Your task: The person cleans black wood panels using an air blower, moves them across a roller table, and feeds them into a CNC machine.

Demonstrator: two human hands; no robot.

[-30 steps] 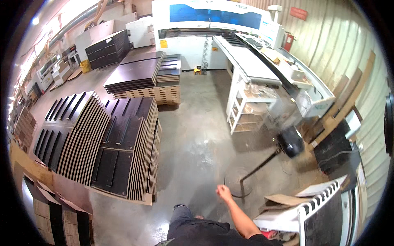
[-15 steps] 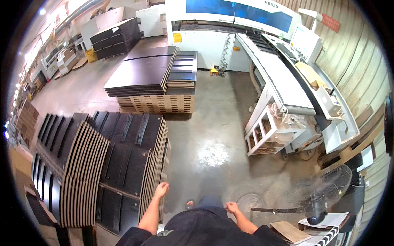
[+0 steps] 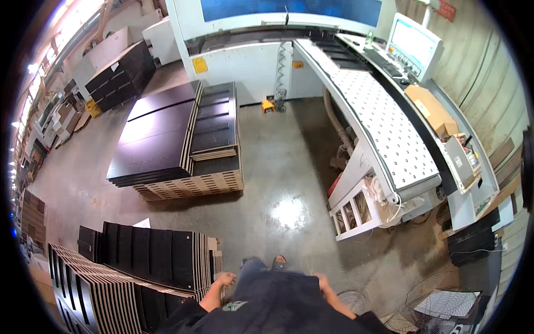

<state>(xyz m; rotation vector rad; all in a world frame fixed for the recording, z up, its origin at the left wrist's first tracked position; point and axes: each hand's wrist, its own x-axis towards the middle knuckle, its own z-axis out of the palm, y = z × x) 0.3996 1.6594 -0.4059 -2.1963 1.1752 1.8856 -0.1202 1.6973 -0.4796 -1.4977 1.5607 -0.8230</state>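
Observation:
My left hand (image 3: 226,279) hangs beside the near stack of black panels (image 3: 150,250), close to its right side. Its fingers look loosely curled, with nothing visible in them. My right hand (image 3: 321,280) hangs on the other side of my black shirt (image 3: 272,303); its fingers are hidden or too blurred to read. The near panels have pale cut edges and long slots or strips across their faces. Farther ahead, glossy dark panels (image 3: 156,131) lie piled on a pale slotted base (image 3: 194,186).
On the right runs a machine table (image 3: 384,117) dotted with small rollers. Beyond it stand a lit monitor (image 3: 413,44) and a cardboard box (image 3: 428,108). A yellow foot pedal (image 3: 268,106) sits near the large white machine (image 3: 239,72). A wire fan (image 3: 439,312) is at the lower right.
The view has moved forward and tilted up. The near stack has shifted down in the picture, the machine table looks larger, and my feet have changed position.

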